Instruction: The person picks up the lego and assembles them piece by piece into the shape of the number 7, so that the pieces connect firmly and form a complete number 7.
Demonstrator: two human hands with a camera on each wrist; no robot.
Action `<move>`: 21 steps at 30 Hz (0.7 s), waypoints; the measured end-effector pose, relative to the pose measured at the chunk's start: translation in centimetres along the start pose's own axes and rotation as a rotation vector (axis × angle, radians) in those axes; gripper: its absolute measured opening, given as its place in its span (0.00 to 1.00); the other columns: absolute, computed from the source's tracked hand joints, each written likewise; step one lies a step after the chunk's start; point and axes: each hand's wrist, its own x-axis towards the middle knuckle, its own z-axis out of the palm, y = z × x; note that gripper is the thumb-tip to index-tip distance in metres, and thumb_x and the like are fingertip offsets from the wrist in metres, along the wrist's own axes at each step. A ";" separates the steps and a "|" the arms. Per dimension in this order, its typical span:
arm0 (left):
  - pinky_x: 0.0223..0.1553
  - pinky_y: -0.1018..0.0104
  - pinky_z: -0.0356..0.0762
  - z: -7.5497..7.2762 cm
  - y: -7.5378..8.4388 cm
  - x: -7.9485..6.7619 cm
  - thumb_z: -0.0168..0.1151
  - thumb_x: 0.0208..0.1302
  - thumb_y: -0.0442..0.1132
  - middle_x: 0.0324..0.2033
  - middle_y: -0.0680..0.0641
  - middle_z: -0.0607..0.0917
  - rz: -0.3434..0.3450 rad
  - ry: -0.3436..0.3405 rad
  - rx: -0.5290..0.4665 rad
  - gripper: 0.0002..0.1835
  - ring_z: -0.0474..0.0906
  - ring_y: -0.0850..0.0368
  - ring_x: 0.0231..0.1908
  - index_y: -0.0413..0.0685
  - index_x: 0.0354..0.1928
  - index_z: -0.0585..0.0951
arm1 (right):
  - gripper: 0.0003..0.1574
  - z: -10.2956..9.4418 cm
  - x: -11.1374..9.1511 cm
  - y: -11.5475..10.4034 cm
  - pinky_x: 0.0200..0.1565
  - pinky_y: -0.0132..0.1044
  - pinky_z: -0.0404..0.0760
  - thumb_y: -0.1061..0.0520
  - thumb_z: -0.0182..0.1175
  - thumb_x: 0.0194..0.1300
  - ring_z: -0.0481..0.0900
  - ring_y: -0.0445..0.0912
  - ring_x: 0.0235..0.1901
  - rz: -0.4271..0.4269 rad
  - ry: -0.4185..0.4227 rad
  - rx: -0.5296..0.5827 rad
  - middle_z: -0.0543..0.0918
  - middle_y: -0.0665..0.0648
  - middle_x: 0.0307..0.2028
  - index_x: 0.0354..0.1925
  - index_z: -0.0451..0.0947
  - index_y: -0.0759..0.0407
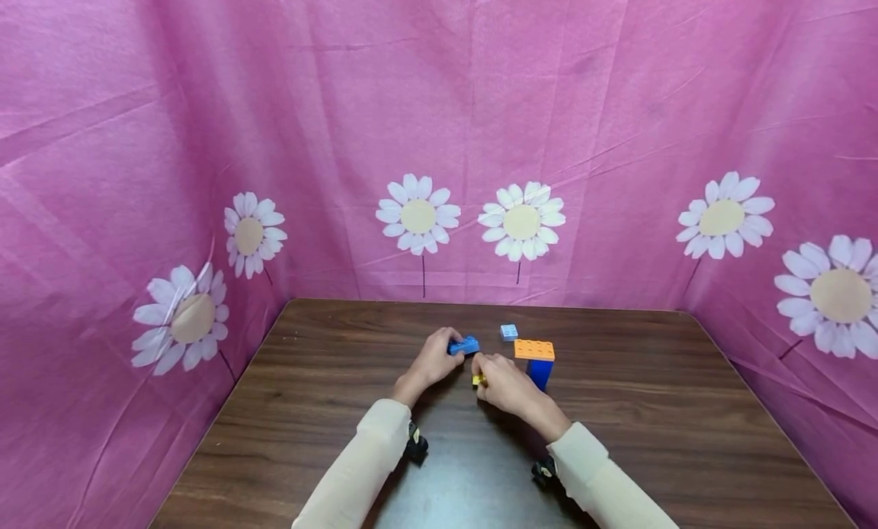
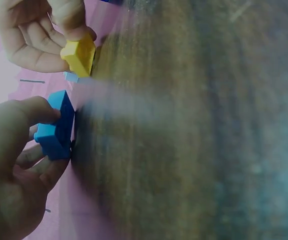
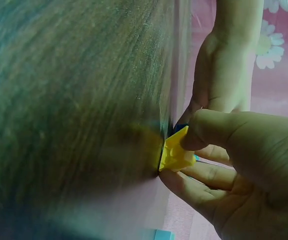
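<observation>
My left hand [image 1: 434,359] pinches a blue toy building brick [image 1: 464,346] between thumb and fingers, low at the tabletop. In the left wrist view the blue brick [image 2: 57,127] shows its long side, with the thumb on it. A smaller yellow brick [image 3: 176,151] is pinched by my right hand [image 1: 506,384], just to the right and nearer to me; its underside is partly in view in the right wrist view. From the head, fingers cover most of the yellow brick [image 1: 478,379]. The two held bricks are apart.
Right beside my right hand stands an orange brick [image 1: 534,350] on top of a dark blue upright block [image 1: 539,373]. Behind lies a small light blue brick [image 1: 508,332]. The brown wooden table [image 1: 617,437] meets a pink flowered cloth [image 1: 473,117] at its back and sides.
</observation>
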 end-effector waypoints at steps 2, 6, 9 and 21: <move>0.61 0.52 0.82 0.0 -0.1 -0.1 0.68 0.70 0.33 0.53 0.40 0.82 0.006 0.015 -0.014 0.12 0.81 0.47 0.55 0.38 0.52 0.83 | 0.13 0.0 0.0 0.0 0.36 0.41 0.81 0.67 0.71 0.62 0.76 0.44 0.35 -0.006 0.016 -0.001 0.81 0.51 0.33 0.43 0.79 0.58; 0.58 0.53 0.82 -0.1 -0.3 -0.3 0.68 0.70 0.34 0.53 0.41 0.83 0.038 0.060 -0.046 0.11 0.81 0.48 0.53 0.38 0.51 0.84 | 0.12 0.1 -0.1 -0.1 0.34 0.36 0.77 0.65 0.68 0.64 0.74 0.42 0.33 -0.027 0.053 -0.001 0.80 0.48 0.32 0.45 0.80 0.58; 0.56 0.55 0.83 -0.3 -0.2 -0.6 0.67 0.73 0.35 0.52 0.41 0.86 0.066 0.097 -0.084 0.10 0.83 0.49 0.52 0.40 0.52 0.85 | 0.11 0.1 -0.1 -0.4 0.34 0.33 0.76 0.63 0.68 0.67 0.74 0.40 0.32 -0.046 0.080 0.022 0.80 0.47 0.33 0.47 0.81 0.57; 0.49 0.64 0.86 -2.1 0.6 -1.7 0.65 0.78 0.43 0.53 0.41 0.90 -0.003 0.137 -0.402 0.14 0.89 0.52 0.46 0.47 0.58 0.89 | 0.13 -1.1 -0.5 -2.5 0.35 0.30 0.81 0.62 0.70 0.70 0.78 0.39 0.33 -0.150 0.195 0.046 0.86 0.53 0.45 0.52 0.87 0.59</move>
